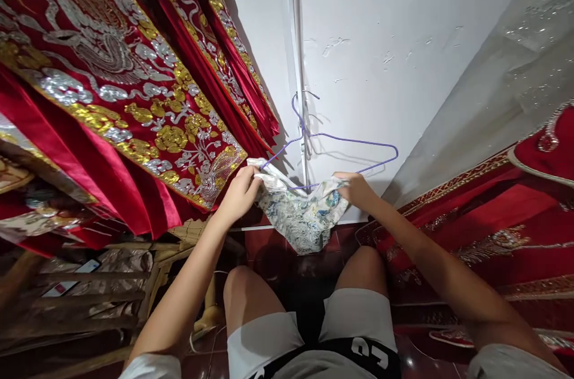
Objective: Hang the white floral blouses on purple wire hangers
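A purple wire hanger (357,140) stands out in front of the white wall, its hook up by a pale vertical pole. From its left arm and lower bar hangs a white garment with a blue-green floral print (307,226). My left hand (241,190) pinches the garment's upper left edge, close to the hanger's left end. On the other side, my right hand (354,188) grips the upper right edge of the cloth, just below the hanger's right arm. That right end of the hanger shows bare. Both hands are closed, and the cloth is stretched between them.
Red cloth with gold and silver embroidery (170,134) hangs at the left. More red embroidered fabric (488,217) is at the right, below clear plastic sheeting (529,68). A phone (72,278) lies on a slatted wooden rack (89,301) at lower left.
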Available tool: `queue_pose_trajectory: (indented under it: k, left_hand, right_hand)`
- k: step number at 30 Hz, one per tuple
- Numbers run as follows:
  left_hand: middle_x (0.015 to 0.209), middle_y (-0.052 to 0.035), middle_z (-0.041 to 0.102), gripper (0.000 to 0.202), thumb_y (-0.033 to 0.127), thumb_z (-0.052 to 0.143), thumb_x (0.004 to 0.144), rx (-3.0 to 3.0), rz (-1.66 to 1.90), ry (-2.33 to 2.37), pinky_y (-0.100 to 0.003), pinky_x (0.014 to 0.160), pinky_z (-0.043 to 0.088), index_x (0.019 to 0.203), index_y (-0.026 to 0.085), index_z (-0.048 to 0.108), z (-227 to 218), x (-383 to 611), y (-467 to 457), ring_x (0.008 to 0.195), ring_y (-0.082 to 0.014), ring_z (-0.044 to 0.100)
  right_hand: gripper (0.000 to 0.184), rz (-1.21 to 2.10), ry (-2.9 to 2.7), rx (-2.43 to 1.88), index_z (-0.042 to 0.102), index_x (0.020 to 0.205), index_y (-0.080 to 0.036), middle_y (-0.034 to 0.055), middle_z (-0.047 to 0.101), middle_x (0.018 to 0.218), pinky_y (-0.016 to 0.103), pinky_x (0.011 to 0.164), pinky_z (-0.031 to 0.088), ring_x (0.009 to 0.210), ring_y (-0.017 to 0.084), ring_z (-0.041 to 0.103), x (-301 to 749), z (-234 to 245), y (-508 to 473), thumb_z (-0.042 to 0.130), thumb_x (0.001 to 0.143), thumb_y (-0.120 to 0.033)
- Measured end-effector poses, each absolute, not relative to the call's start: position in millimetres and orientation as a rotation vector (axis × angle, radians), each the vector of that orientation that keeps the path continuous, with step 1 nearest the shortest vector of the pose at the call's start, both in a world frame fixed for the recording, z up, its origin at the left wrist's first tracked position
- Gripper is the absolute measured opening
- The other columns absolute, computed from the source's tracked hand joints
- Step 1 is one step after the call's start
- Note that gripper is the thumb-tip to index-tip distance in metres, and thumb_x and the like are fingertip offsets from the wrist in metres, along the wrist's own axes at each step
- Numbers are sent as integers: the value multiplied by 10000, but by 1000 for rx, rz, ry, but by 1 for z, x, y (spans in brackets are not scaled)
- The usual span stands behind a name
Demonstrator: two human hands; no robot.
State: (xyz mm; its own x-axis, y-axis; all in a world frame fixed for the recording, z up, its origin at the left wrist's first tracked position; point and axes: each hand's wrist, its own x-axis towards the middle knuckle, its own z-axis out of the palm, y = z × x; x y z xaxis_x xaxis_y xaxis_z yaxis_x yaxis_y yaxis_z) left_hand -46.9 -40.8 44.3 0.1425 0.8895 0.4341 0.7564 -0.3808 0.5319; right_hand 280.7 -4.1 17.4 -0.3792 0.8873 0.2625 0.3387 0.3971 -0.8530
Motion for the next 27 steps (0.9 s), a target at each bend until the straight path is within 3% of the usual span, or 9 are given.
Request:
queue_pose_trajectory:
  k: [2,4,7,10,15,17,21,24,27]
  left_hand:
    - [965,-70,639,180,378,494,953,2184,1235,1537,-353,892,470,905,212,543,51,-36,-33,940,-231,593]
    - [921,-50,644,212,399,554,928,2072,1357,1432,-306,802,475,990,200,593,55,-34,-24,850,-199,593]
    - [817,-34,656,327,440,641,866,1862,1355,1290,-267,647,447,1050,174,687,58,-41,-15,693,-166,562]
    - [751,-42,683,378,465,739,788,1694,1255,1216,-259,571,427,1005,156,755,62,-49,-12,616,-157,562]
    - [765,-62,721,422,477,821,717,1577,1159,1182,-263,550,444,999,166,774,71,-50,-15,613,-172,601]
    - [767,-58,713,416,501,818,720,1592,1184,1176,-264,564,445,962,166,766,71,-48,-17,622,-169,597]
    - [783,-51,686,396,530,742,792,1721,1242,1200,-276,618,459,951,168,732,70,-48,-19,679,-179,589]
    - [871,-60,675,326,494,638,874,1911,1273,1318,-319,756,494,953,185,704,70,-51,-17,825,-213,605]
    - [965,-71,631,252,451,620,877,2076,1380,1554,-364,905,481,906,205,667,69,-57,-11,993,-244,581]
  right_hand:
    - [127,959,-1956,-995,659,699,-204,-1,591,627,282,591,360,598,162,452,277,23,-16,534,700,-181]
    - [313,975,-1953,-1000,755,902,-200,17,686,720,293,602,388,587,164,469,277,30,-27,523,695,-172]
    - [551,822,-1791,-1112,727,1182,-206,4,673,689,305,574,383,545,162,423,289,45,-35,543,664,-173]
    - [697,554,-1551,-1221,631,1340,-201,6,640,738,313,616,414,629,188,492,312,59,-29,579,645,-182]
    - [524,369,-1486,-1423,662,1133,-222,-14,524,703,311,599,391,619,182,453,335,68,-10,605,614,-189]
    - [567,336,-1434,-1471,605,1170,-218,-28,497,690,303,596,390,609,178,448,335,65,-6,627,604,-188]
    - [728,391,-1454,-1444,518,1334,-204,9,612,806,299,633,417,673,196,533,338,58,-4,642,617,-189]
    - [435,502,-1652,-1394,667,1119,-202,25,656,830,287,632,411,719,199,555,352,63,-6,625,687,-233]
    - [179,789,-1876,-1285,685,842,-189,27,650,763,280,602,410,715,198,562,367,83,-10,646,792,-356]
